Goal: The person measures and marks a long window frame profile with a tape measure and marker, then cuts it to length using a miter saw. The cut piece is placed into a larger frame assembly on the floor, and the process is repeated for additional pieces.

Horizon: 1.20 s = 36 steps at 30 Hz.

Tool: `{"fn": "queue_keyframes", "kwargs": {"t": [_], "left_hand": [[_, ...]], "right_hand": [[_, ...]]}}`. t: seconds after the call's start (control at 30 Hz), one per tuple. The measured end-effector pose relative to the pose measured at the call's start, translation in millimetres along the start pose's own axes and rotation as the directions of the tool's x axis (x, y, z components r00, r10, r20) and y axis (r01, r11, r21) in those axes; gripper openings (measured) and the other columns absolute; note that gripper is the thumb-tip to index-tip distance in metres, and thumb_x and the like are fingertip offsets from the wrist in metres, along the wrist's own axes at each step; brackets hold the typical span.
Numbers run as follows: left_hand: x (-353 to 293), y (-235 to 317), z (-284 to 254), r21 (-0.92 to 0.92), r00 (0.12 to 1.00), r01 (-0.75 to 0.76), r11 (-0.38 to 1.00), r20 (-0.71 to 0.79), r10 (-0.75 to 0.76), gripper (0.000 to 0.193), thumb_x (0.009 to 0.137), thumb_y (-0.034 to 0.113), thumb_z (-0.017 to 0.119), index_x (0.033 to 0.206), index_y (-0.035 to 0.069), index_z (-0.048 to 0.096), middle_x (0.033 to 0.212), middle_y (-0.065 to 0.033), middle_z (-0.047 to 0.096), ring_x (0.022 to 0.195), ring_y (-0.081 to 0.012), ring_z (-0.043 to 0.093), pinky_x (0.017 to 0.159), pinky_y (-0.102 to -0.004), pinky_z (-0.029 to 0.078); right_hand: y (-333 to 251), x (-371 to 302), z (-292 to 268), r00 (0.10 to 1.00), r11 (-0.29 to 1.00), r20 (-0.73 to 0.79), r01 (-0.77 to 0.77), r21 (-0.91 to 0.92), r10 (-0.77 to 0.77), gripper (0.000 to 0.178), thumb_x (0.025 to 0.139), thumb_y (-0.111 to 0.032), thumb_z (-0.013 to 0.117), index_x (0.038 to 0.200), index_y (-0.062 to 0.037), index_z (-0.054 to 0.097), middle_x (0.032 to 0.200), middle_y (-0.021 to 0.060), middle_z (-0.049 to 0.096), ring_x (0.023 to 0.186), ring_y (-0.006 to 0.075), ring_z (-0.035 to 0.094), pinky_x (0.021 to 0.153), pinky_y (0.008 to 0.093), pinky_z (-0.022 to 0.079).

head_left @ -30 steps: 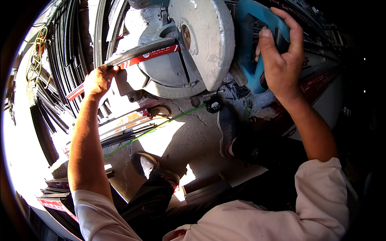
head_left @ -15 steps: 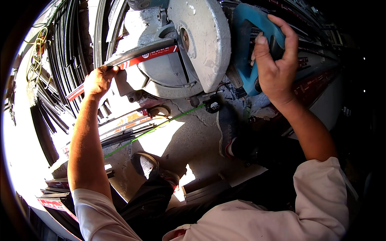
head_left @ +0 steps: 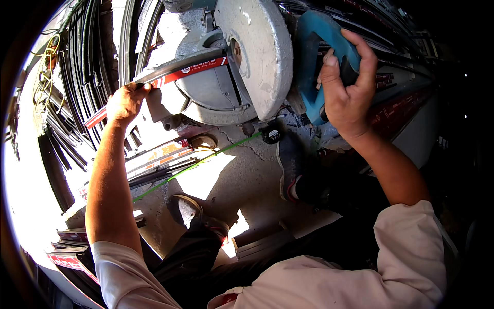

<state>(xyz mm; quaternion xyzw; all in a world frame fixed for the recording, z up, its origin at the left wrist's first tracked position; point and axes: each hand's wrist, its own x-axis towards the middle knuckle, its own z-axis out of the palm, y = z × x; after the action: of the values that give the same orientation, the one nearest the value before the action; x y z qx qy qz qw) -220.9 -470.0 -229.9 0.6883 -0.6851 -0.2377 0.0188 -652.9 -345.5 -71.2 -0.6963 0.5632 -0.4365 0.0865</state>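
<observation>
My left hand (head_left: 125,103) is closed round a dark metal profile with a red-and-white film strip (head_left: 190,70) along its side. The profile lies across the round base (head_left: 218,114) of a miter saw, its right end beside the blade guard. A large grey guard (head_left: 267,56) covers most of the blade. My right hand (head_left: 351,90) grips the saw's blue loop handle (head_left: 309,67), fingers wrapped through the opening and thumb over the inner side. Below the saw, a black tape measure (head_left: 271,135) rests on the floor with its green tape (head_left: 206,158) drawn out to the left.
Bundles of long dark profiles (head_left: 85,67) lie at the left, with a tangled yellow cord (head_left: 49,67) beside them. More red-filmed profiles (head_left: 401,110) lie at the right. My shoes (head_left: 185,210) stand on the concrete floor near the tape. Cut pieces (head_left: 265,242) lie behind them.
The blue handle has shifted slightly downward with my right hand on it, and the blade guard has moved a little. My left hand and the profile look nearly unmoved.
</observation>
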Motion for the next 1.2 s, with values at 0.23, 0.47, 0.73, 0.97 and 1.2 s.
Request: {"fn": "queue_keyframes", "kwargs": {"t": [0.23, 0.47, 0.73, 0.97, 1.2], "left_hand": [[-2.4, 1.5, -1.6, -0.028, 1.0, 0.009, 1.0, 0.022, -0.009, 0.053, 0.097, 0.062, 0.07, 0.101, 0.011, 0.078, 0.086, -0.0119, 0.075, 0.082, -0.026, 0.071, 0.083, -0.0408, 0.054], [-1.5, 2.6, -1.0, 0.0, 1.0, 0.012, 1.0, 0.025, -0.012, 0.053, 0.097, 0.062, 0.069, 0.103, 0.011, 0.079, 0.089, -0.0127, 0.076, 0.086, -0.0268, 0.073, 0.084, -0.0414, 0.055], [-3.3, 4.9, -4.0, 0.006, 1.0, 0.008, 1.0, 0.021, -0.008, 0.055, 0.096, 0.064, 0.068, 0.102, 0.01, 0.077, 0.089, -0.0145, 0.076, 0.087, -0.0308, 0.073, 0.085, -0.0437, 0.055], [1.8, 1.1, 0.0, 0.025, 1.0, -0.004, 1.0, 0.024, 0.004, 0.056, 0.096, 0.065, 0.069, 0.098, 0.01, 0.075, 0.089, -0.0148, 0.076, 0.088, -0.0316, 0.074, 0.085, -0.0441, 0.055], [1.3, 2.3, 0.5, 0.045, 0.999, 0.013, 0.999, 0.043, -0.015, 0.054, 0.096, 0.064, 0.069, 0.102, 0.01, 0.076, 0.093, -0.0141, 0.077, 0.091, -0.031, 0.074, 0.087, -0.0439, 0.055]], "right_hand": [[-1.1, -12.6, 5.1, 0.999, 0.998, -0.01, -0.045, 0.053, 0.046, 0.047, 0.102, -0.002, 0.065, 0.146, -0.0013, 0.049, 0.132, 0.0136, 0.059, 0.111, 0.0203, 0.064, 0.097, 0.0338, 0.055], [5.5, -30.1, 9.0, 0.999, 0.998, -0.013, -0.037, 0.046, 0.037, 0.05, 0.101, -0.001, 0.066, 0.147, -0.0007, 0.047, 0.128, 0.0123, 0.058, 0.105, 0.0178, 0.063, 0.094, 0.0332, 0.055], [12.4, -55.8, 11.4, 0.996, 1.0, 0.087, -0.003, -0.011, 0.004, 0.056, 0.106, 0.0, 0.059, 0.154, -0.0076, 0.033, 0.119, 0.01, 0.058, 0.088, 0.0114, 0.06, 0.077, 0.0282, 0.056], [3.6, -27.5, 5.2, 0.999, 0.996, 0.052, -0.018, 0.092, 0.013, 0.055, 0.102, 0.001, 0.063, 0.152, -0.0036, 0.041, 0.124, 0.0112, 0.059, 0.103, 0.0156, 0.064, 0.09, 0.0317, 0.057], [-41.6, 64.4, -6.9, 0.974, 0.961, 0.027, -0.227, 0.157, 0.226, 0.043, 0.102, 0.001, 0.06, 0.143, -0.0075, 0.052, 0.091, 0.0004, 0.062, 0.067, 0.0067, 0.058, 0.061, 0.0244, 0.048]]}}
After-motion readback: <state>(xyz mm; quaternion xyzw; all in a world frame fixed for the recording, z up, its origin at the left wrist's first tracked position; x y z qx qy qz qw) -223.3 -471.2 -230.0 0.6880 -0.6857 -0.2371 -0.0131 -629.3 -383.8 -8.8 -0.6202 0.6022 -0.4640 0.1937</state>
